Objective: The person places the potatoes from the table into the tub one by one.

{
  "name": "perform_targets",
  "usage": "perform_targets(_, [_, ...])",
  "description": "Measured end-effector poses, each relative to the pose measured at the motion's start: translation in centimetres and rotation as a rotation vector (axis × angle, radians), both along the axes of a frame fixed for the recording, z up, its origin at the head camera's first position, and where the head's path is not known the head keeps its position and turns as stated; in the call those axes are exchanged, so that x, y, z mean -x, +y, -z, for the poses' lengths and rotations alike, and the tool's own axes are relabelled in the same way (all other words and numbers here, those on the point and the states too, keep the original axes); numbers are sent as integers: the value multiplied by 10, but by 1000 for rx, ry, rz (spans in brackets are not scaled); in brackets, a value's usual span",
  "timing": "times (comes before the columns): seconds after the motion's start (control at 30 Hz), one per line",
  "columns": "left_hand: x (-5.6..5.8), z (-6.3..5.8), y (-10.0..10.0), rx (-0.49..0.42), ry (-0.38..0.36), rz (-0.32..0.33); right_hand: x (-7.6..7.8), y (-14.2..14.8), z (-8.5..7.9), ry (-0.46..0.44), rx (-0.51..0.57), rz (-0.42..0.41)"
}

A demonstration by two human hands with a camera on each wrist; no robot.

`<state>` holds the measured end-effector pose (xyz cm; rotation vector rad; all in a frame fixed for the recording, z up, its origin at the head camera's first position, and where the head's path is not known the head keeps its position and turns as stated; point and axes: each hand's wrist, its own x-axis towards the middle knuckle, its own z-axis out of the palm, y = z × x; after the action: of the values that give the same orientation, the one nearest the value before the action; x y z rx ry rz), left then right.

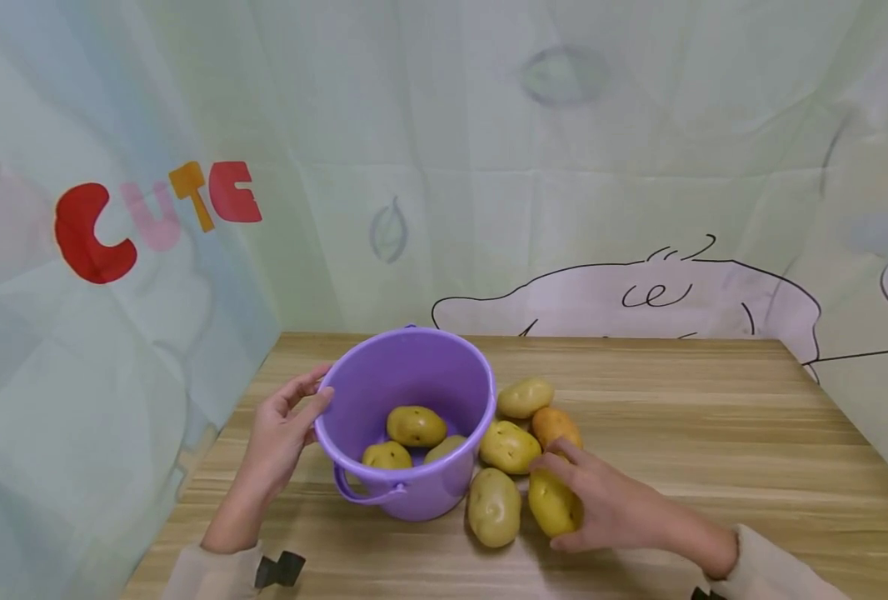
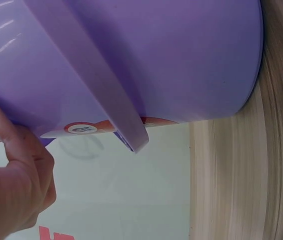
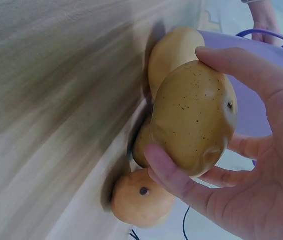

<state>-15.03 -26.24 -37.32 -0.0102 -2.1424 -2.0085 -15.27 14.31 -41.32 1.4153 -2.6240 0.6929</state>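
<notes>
A purple bucket (image 1: pixel 444 487) stands tilted slightly toward me on the wooden table, with several potatoes inside, one of them a yellow potato (image 1: pixel 416 427). My left hand (image 1: pixel 282 433) grips the bucket's rim at its left side; the left wrist view shows its fingers (image 2: pixel 19 145) at the rim beside the handle. In my right hand (image 1: pixel 609 504) is a yellow potato (image 3: pixel 194 117), held between thumb and fingers to the right of the bucket. Close by lie a pale potato (image 1: pixel 494 508), a yellow potato (image 1: pixel 510 447), another potato (image 1: pixel 526 397) and an orange-brown potato (image 1: pixel 556 427).
The bucket's handle (image 1: pixel 369 498) hangs down at its front. Wood-grain tabletop (image 1: pixel 714 433) extends to the right and behind. A printed curtain (image 1: pixel 444 167) with coloured letters and a line drawing hangs around the table's back and sides.
</notes>
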Motion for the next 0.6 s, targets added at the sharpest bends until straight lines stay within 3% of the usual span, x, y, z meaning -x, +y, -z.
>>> perform_targets(0.6, [0,0,0,3,-7,-3,6,9,-27,-79,35,49])
